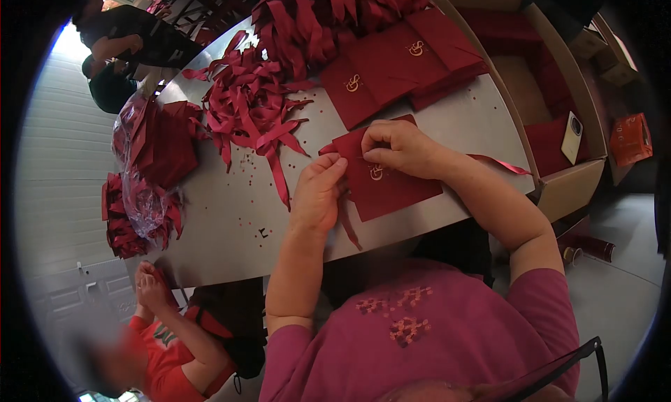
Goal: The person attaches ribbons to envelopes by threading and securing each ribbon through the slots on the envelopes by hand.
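Note:
A dark red paper bag (400,198) with a gold logo lies flat on the metal table in front of me. My left hand (319,191) is at its left edge, thumb and fingers pinched on a red ribbon (349,227) whose tail hangs down below. Over the bag's upper part, just above the logo, my right hand (398,148) has its fingers closed in a pinch; what is between the fingertips is hidden. Another stretch of red ribbon (500,164) shows beyond my right forearm.
Stacked red bags (381,70) and heaped ribbons (255,108) lie on the table (231,224). Bags in clear plastic (164,147) are at left. An open cardboard box (570,192) with a phone (572,138) stands at right. A co-worker (178,339) sits at lower left; others stand behind.

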`<state>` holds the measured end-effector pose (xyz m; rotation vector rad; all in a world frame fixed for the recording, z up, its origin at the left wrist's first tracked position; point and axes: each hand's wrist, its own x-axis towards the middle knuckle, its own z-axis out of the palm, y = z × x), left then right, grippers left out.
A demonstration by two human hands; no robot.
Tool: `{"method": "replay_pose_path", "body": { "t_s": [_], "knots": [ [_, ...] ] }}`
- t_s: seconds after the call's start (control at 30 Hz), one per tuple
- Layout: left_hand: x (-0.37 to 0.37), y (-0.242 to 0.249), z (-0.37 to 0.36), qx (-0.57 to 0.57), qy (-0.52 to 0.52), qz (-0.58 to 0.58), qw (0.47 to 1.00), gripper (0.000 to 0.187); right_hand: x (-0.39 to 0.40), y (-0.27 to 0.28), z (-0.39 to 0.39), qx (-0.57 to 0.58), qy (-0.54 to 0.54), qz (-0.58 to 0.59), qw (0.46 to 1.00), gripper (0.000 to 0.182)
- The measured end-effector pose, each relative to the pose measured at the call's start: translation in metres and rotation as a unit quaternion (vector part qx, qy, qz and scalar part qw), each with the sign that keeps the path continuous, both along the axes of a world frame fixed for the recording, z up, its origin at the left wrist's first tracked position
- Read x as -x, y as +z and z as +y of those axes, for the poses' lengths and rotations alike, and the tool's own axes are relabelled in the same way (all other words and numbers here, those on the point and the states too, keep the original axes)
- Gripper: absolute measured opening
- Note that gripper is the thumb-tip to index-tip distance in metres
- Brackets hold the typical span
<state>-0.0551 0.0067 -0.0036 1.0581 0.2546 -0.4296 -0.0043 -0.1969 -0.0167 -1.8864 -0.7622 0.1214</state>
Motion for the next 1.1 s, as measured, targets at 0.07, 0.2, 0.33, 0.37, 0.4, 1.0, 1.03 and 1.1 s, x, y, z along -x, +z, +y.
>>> {"method": "replay_pose_path", "body": {
  "t_s": [0.07, 0.2, 0.33, 0.37, 0.4, 1.0, 1.03, 1.1],
  "knots": [
    [0.001, -0.004, 0.002, 0.0, 0.0, -0.003, 1.0, 0.015, 0.001, 0.005, -0.001, 0.014, -0.002, 0.036, 0.999, 0.011],
    [0.003, -0.002, -0.001, -0.006, 0.011, -0.01, 1.0, 0.014, 0.003, 0.017, -0.001, 0.032, -0.01, 0.117, 0.993, 0.015],
    [0.005, -0.002, -0.004, -0.026, 0.044, -0.014, 0.999, 0.013, 0.003, 0.01, 0.0, 0.018, -0.006, 0.035, 0.999, 0.012],
    [0.005, -0.005, -0.003, -0.02, 0.046, -0.027, 0.998, 0.012, 0.004, 0.01, 0.002, 0.013, -0.006, 0.027, 1.0, 0.011],
    [0.004, -0.007, -0.002, -0.015, 0.048, -0.04, 0.998, 0.011, 0.006, 0.011, 0.004, 0.007, -0.005, 0.018, 1.0, 0.011],
    [0.001, -0.012, -0.007, 0.011, 0.085, -0.084, 0.993, 0.011, 0.019, 0.018, 0.016, -0.021, -0.095, 0.058, 0.994, 0.009],
    [0.002, -0.012, -0.007, 0.012, 0.085, -0.087, 0.993, 0.011, 0.019, 0.018, 0.016, -0.02, -0.095, 0.055, 0.994, 0.009],
    [0.004, -0.01, -0.007, -0.044, 0.08, -0.093, 0.991, 0.012, 0.017, 0.018, 0.017, -0.032, -0.083, 0.14, 0.986, 0.009]
  ]
}}
